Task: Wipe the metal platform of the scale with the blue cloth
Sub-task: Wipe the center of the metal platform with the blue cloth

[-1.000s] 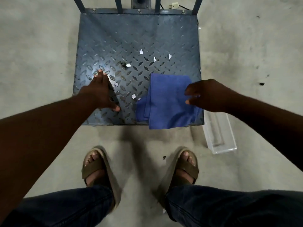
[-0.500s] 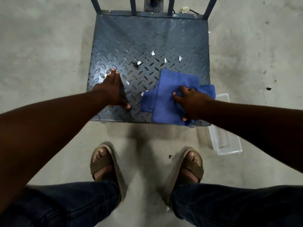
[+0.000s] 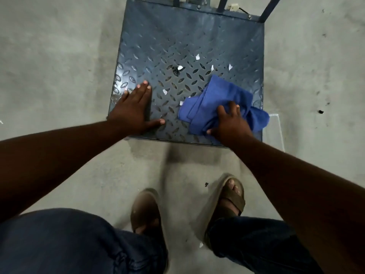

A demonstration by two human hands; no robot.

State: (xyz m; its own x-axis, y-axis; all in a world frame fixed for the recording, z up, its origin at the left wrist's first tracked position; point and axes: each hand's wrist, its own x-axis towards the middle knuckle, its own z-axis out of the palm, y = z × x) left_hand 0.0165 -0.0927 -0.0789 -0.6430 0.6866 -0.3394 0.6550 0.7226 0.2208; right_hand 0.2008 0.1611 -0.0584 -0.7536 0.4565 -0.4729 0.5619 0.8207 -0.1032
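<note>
The scale's metal platform [image 3: 189,42] is a dark blue-grey diamond-tread plate on the concrete floor in front of me. Several white paper scraps [image 3: 197,56] and a dark speck lie near its middle. The blue cloth [image 3: 221,95] lies bunched at the platform's near right corner, one end hanging over the right edge. My right hand [image 3: 231,123] presses down on the cloth with its fingers gripping the folds. My left hand [image 3: 134,109] rests flat on the near left part of the platform, fingers spread, holding nothing.
A clear plastic tray [image 3: 276,131] lies on the floor against the platform's right side. Metal uprights and a post [image 3: 197,0] rise at the far edge. My sandalled feet [image 3: 231,196] stand just below the near edge. Small dark debris [image 3: 320,111] dots the concrete.
My right hand came down onto the flat cloth and gathered it, so it is now bunched and spills over the right edge. My left hand stayed flat on the platform. The camera shifted.
</note>
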